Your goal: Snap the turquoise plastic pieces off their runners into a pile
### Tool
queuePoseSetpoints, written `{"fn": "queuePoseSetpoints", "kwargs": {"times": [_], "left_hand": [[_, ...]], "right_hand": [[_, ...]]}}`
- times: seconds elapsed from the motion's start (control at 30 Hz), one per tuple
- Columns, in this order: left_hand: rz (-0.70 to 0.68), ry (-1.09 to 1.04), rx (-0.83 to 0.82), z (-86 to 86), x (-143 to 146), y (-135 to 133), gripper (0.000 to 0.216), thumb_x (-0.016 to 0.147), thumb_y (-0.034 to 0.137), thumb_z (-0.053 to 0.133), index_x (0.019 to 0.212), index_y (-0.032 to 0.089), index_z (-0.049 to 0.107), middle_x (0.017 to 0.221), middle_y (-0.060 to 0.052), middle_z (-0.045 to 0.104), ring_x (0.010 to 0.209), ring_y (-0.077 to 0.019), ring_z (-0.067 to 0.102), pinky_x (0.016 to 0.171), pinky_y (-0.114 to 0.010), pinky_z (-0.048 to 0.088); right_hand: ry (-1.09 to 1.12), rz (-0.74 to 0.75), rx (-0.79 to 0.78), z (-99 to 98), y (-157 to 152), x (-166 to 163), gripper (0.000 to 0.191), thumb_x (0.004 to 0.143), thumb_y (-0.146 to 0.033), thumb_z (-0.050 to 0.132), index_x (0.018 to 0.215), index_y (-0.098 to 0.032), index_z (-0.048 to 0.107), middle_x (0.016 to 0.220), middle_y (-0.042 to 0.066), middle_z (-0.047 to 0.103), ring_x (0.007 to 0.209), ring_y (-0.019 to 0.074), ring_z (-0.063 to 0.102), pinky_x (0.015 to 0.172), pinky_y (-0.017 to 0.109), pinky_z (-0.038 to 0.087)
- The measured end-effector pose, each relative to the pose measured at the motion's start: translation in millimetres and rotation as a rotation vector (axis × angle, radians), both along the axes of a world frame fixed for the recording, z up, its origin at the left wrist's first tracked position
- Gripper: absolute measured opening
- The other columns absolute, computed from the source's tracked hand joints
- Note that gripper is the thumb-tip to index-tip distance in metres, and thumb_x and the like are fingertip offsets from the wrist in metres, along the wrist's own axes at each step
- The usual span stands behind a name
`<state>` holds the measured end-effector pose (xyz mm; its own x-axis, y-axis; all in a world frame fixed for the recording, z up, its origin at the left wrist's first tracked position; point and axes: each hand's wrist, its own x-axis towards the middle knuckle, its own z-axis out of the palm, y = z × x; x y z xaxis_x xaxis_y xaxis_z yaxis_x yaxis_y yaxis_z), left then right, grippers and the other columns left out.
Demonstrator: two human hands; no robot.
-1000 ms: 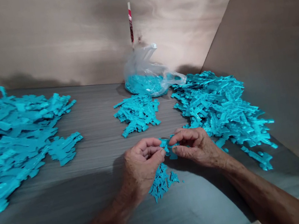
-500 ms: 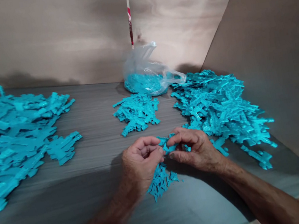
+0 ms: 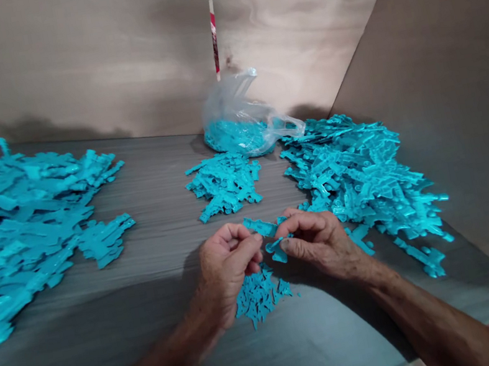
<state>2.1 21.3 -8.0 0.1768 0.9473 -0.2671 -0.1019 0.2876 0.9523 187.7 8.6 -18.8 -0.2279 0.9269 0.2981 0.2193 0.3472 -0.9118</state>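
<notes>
My right hand [image 3: 326,243] pinches a flat, bright blue plastic or rubber piece [image 3: 260,227] between thumb and fingers. A long arm of the piece reaches left, and a shorter flap hangs down by the thumb. Close beside it, my left hand [image 3: 226,262] is closed with thumb and forefinger pressed together; whatever is between them is hidden or too small to name. Beneath my hands lies a small heap of star-like blue scraps [image 3: 259,297] on the grey tabletop [image 3: 175,327].
Large piles of flat blue pieces spread at the left [image 3: 20,229] and the right [image 3: 356,169]. A smaller blue pile [image 3: 225,183] lies between them. Behind it is a clear plastic bag [image 3: 237,115] with blue bits inside. A red-and-white stick [image 3: 214,40] stands against the back wall.
My left hand has drawn slightly away from the piece and its fingers have closed further. The piece in my right hand has turned, and its long arm now shows.
</notes>
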Motion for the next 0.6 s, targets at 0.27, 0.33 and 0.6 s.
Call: {"fn": "queuePoseSetpoints", "kwargs": {"times": [0.27,0.33,0.6], "left_hand": [[-0.079,0.035,0.108,-3.0,-2,5,0.049,0.073,0.028,0.073,0.117,0.015,0.057,0.058,0.005,0.064,0.056,-0.0112,0.058,0.054,-0.022,0.047],[-0.078,0.053,0.085,-2.9,-1,4,0.041,0.070,0.024,0.073,0.108,0.013,0.062,0.055,0.004,0.064,0.054,-0.0106,0.058,0.054,-0.021,0.047],[0.088,0.057,0.031,-0.7,0,5,0.030,0.065,0.021,0.074,0.092,0.013,0.064,0.053,0.002,0.068,0.051,-0.0112,0.062,0.050,-0.019,0.048]], "right_hand": [[0.384,0.145,-0.524,-7.3,-3,0,0.028,0.077,-0.046,0.077,0.083,-0.021,0.066,0.059,-0.005,0.056,0.053,0.0108,0.049,0.055,0.027,0.043],[0.392,0.135,-0.532,-7.4,-2,-1,0.028,0.076,-0.046,0.078,0.083,-0.021,0.067,0.058,-0.004,0.056,0.054,0.0111,0.050,0.055,0.026,0.043],[0.267,-0.064,-0.294,5.1,5,5,0.013,0.074,-0.030,0.077,0.069,-0.020,0.071,0.088,0.004,0.068,0.078,0.0153,0.060,0.065,0.027,0.048]]}}
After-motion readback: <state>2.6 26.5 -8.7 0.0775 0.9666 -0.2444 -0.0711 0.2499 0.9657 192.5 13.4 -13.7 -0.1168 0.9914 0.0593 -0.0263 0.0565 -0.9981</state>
